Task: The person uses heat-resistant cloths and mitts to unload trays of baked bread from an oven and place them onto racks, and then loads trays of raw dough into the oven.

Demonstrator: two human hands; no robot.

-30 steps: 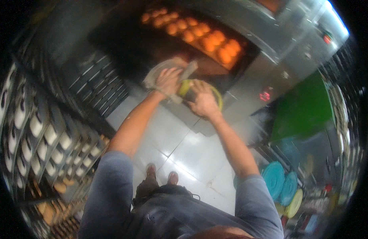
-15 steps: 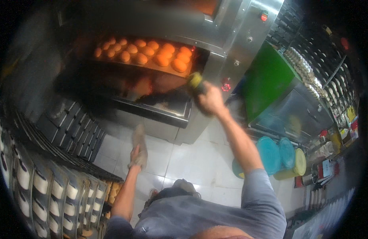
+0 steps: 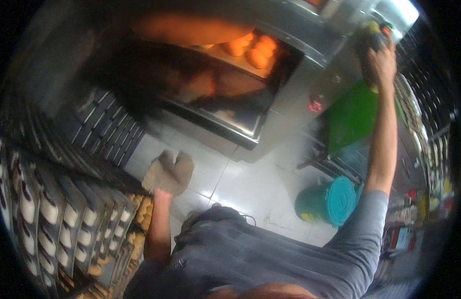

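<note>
My right hand (image 3: 384,65) is stretched far up to the right, its index finger at the red-and-green switch (image 3: 386,30) on the oven's steel front. It grips a blurred dark pad (image 3: 372,46) with a yellow-green end. My left hand (image 3: 162,193), low on the left, is closed on a worn greyish-tan cloth (image 3: 168,174) above the floor. In the open oven (image 3: 210,115), several round buns (image 3: 258,58) glow orange on a tray. A blurred orange shape (image 3: 193,29) hides the rest of that tray.
Racks of trays with pale dough pieces (image 3: 50,209) stand close on my left, browned rolls (image 3: 143,212) beside them. To the right are a green-sided steel cabinet (image 3: 352,119) and a turquoise lidded bucket (image 3: 335,202). The oven's lower front edge juts out over the tiled floor.
My right hand has gone from the oven mouth up and right to the switch, still with the pad. The cloth in my left hand appears more spread. An orange blur now covers most buns.
</note>
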